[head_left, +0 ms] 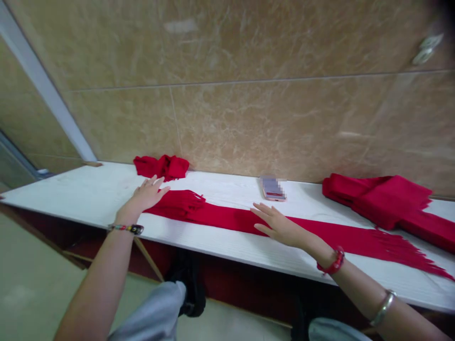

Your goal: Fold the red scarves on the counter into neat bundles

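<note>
A long red scarf (227, 217) with fringed ends lies stretched along the white tabletop, its left end folded back over itself. My left hand (145, 194) is at that folded left end, fingers extended, holding nothing. Over the scarf's middle part is my right hand (275, 223), its fingers spread and nothing in them. Whether either palm presses on the cloth I cannot tell. A crumpled red cloth (161, 166) sits beyond my left hand, near the wall. To the right, another red scarf (377, 199) lies loosely folded.
A phone (273, 188) lies near the wall behind the scarf. The white table (88, 189) runs along a tan tiled wall (227, 118). My knee (152, 308) is below the front edge, beside the dark red shelf space (249, 284).
</note>
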{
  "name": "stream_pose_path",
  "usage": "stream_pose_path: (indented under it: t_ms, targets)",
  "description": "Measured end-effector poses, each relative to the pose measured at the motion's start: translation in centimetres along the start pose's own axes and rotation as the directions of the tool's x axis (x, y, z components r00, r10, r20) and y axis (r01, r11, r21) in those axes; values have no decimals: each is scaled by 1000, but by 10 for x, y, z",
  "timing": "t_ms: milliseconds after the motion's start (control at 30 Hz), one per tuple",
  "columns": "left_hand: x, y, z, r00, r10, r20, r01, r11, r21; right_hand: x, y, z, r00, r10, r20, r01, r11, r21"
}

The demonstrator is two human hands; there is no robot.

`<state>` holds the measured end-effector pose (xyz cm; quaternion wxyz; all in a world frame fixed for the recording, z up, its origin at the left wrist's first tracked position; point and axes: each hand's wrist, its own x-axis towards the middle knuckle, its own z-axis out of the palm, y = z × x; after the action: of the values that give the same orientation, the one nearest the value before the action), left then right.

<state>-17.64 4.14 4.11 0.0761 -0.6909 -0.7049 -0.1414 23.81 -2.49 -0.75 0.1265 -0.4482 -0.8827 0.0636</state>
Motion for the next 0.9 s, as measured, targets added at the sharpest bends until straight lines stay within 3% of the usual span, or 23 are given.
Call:
stream_pose_path:
  t_ms: [67, 133, 233, 333, 400, 467, 600, 767, 900]
  targets:
    - [-6, -38, 3, 980, -190, 60, 194, 979, -64, 25, -18, 2, 998, -37, -46, 40, 996, 79]
    - [-16, -64, 7, 959, -254, 128, 276, 939, -207, 55, -39, 4, 997, -40, -63, 50, 985, 163]
    - [-30, -82, 11, 972, -169, 164, 230, 829, -509, 109, -75, 8, 1000, 15, -15, -11, 972, 235]
    - [-40, -87, 11, 985, -32, 172, 151, 646, -748, 166, -109, 14, 995, 87, 39, -92, 979, 180]
    - [-44, -90, 11, 981, 41, 190, 140, 529, -837, 198, -126, 20, 994, 99, 52, -105, 985, 140]
    - [-47, -96, 12, 977, 32, 213, 173, 472, -864, 222, -137, 27, 994, 88, 60, -94, 989, 115]
    - [-51, -108, 13, 974, -87, 210, 225, 502, -835, 244, -143, 37, 997, 43, 61, -47, 997, 65]
    - [-52, -111, 15, 963, -177, 205, 267, 504, -821, 239, -142, 38, 1000, -5, -25, 7, 999, 47]
    - [-51, -110, 17, 929, -263, 259, 358, 467, -809, 234, -142, 39, 998, 1, -62, 4, 997, 78]
